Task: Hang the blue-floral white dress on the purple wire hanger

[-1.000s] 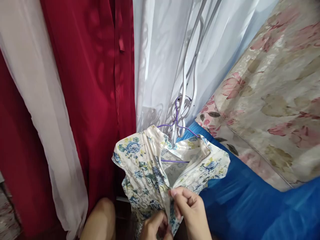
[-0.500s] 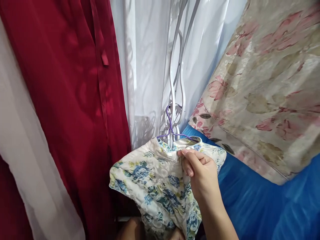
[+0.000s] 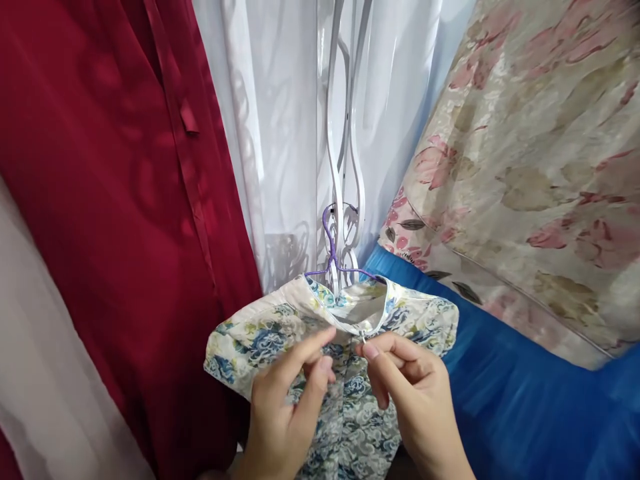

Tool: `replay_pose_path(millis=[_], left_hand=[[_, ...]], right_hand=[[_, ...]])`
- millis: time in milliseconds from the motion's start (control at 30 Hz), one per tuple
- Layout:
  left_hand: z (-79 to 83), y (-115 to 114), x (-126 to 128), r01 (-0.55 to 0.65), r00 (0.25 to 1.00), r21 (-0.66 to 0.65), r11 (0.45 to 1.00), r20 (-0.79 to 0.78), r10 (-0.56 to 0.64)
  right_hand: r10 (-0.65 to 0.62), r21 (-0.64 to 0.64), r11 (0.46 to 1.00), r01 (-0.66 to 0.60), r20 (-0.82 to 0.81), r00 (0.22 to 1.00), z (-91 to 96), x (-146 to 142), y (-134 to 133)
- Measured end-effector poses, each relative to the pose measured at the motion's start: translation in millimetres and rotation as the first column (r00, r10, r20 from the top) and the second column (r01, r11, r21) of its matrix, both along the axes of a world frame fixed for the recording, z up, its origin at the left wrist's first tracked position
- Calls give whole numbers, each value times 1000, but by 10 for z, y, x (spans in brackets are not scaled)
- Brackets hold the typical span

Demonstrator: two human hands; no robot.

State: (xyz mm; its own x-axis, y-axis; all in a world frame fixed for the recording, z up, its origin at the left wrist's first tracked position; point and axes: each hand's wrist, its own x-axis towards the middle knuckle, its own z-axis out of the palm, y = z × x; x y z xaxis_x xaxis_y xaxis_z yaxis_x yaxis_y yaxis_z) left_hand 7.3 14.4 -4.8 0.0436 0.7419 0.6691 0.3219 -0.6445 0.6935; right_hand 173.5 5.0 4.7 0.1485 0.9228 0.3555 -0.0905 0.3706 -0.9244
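A white top with blue and yellow-green flowers (image 3: 270, 333) hangs by its shoulders on a purple wire hanger (image 3: 331, 247). Its rounded neckline faces up, and a seam runs down the middle below it. At the front of the neckline my right hand (image 3: 410, 380) pinches a small pale tab that looks like a zipper pull (image 3: 363, 337). My left hand (image 3: 287, 400) is just left of it, in front of the fabric, index finger stretched toward the neckline and thumb apart. Nothing shows in the left fingers. Both hands hide parts of the top's front.
The hanger hooks onto a white curved metal stand (image 3: 333, 133) in front of white drapes (image 3: 285, 133). Red cloth (image 3: 125, 233) hangs at the left. On the right hang a beige cloth with pink flowers (image 3: 540, 167) and blue fabric (image 3: 515, 380) beneath it.
My left hand has risen from the bottom edge to beside the neckline. My right hand has shifted slightly lower, and the neckline now shows as a wider loop.
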Motion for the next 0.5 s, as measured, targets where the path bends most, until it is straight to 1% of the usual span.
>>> replay_pose_path(millis=[33,67,100,133,200,267,300,333,367,400,433,467,500], left_hand=[[158,53,-12,15,997,37,999,-73,-12],[265,99,-10,31,991,74,997,-133,-21],[327,136,4,52,982,108,993,-188,-31],[355,161,28,64,974,147,987,-224,-29],[352,175,86,48,968,241,969,-249,14],[344,158,125,6,970,352,936,-231,80],[355,149,125,-25,974,413,910,-194,114],[378,147,104,-77,981,467,881,-125,152],[410,157,57,-161,980,492,855,-20,196],[445,180,-18,-265,964,468,843,113,240],[476,220,-123,-361,925,381,851,264,274],[494,274,-255,-416,861,249,875,417,291],[490,340,-407,-415,777,95,905,554,298]], right_hand=[[-12,-2,1000,12,-1,1000,-11,-1,0],[-22,-3,1000,22,-3,1000,-22,-6,5],[-25,-2,1000,25,-4,1000,-32,-17,16],[-25,-1,1000,25,-6,1000,-42,-34,36],[-30,11,999,30,-14,999,-67,-81,100],[-25,32,999,25,-17,1000,-106,-131,180],[-24,28,999,24,-13,1000,-133,-149,214],[-17,16,1000,17,-5,1000,-166,-160,238],[-2,-5,1000,2,8,1000,-205,-163,248],[10,-36,999,-10,20,1000,-252,-160,244],[17,-71,997,-15,30,999,-309,-152,223],[30,-105,994,-26,40,999,-377,-145,186],[50,-132,990,-43,48,998,-460,-144,136]])
